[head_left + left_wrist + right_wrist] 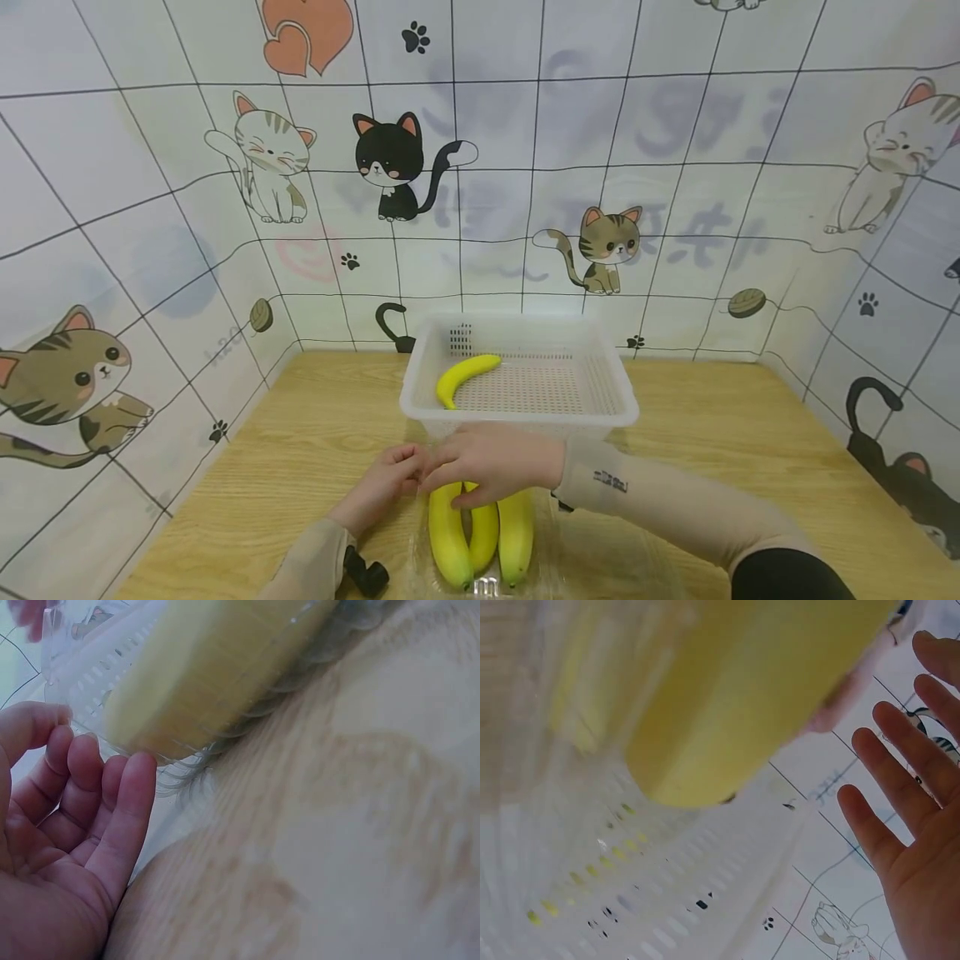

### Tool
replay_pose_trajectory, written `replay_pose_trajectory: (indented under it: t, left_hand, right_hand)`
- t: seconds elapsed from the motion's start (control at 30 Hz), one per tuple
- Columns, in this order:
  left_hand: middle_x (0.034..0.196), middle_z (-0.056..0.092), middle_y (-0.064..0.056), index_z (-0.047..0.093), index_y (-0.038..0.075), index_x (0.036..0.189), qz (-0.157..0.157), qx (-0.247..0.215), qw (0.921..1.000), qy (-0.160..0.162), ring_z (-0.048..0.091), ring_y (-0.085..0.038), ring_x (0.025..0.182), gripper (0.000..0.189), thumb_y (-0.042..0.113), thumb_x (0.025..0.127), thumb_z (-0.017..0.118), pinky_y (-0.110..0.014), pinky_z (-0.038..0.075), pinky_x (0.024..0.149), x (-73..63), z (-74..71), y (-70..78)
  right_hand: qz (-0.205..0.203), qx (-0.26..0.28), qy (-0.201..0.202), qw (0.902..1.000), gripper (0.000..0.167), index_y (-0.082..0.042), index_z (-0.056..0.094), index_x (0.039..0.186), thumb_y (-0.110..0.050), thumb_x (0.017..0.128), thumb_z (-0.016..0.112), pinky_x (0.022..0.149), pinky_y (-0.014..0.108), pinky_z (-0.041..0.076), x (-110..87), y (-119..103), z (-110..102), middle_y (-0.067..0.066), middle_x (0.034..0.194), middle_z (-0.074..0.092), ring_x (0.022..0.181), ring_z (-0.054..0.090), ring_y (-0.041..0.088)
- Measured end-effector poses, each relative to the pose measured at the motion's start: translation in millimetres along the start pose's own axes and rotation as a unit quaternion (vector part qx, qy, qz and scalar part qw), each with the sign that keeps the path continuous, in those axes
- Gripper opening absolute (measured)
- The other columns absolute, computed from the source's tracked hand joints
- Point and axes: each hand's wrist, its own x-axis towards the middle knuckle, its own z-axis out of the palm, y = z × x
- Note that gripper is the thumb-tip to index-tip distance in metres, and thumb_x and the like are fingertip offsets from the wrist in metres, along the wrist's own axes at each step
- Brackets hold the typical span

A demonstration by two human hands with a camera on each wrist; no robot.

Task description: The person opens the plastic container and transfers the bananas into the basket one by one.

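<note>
Three yellow bananas [484,537] in a clear plastic tray [547,554] on the wooden table [337,400], seen from the head; just beyond, a white basket [517,419] with another banana [467,375] inside. Right hand [491,462] over the trio's far ends, left hand [386,487] at the tray's far left corner. From the left wrist, thumb and fingertips pinching the tray's edge. From the right wrist, fingers spread, apart from the nearest fruit.

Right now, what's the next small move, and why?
I'd probably lower the right hand and grip a banana from the clear container: that hand is empty above three, the left hand pinches the edge, and the white basket holds one banana.
</note>
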Motion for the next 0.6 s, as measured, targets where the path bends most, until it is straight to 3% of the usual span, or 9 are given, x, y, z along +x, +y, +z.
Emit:
replay_pose_trajectory:
  t: [0.2,0.6]
  left_hand:
    - [0.091,0.059,0.000,0.061,0.013,0.087,-0.002,-0.004,1.0000,0.000,0.056,-0.014,0.085,0.021,0.026,0.101,0.052,-0.031,0.049,0.077,0.0,0.5,0.5]
    - [0.089,0.059,0.000,0.060,0.012,0.085,0.000,-0.005,1.0000,-0.004,0.057,-0.014,0.083,0.021,0.025,0.101,0.053,-0.032,0.049,0.077,-0.5,1.0,0.9]
  right_hand:
    - [0.004,0.012,-0.034,0.9993,0.038,-0.021,0.063,0.124,-0.026,0.087,0.071,0.102,0.023,0.036,1.7,-4,11,-0.006,0.130,0.058,0.123,0.049,0.008]
    - [-0.006,-0.014,-0.046,0.9988,0.038,-0.023,0.066,0.123,-0.018,0.085,0.071,0.104,0.021,0.033,4.3,-7,18,-0.006,0.127,0.060,0.120,0.052,0.008]
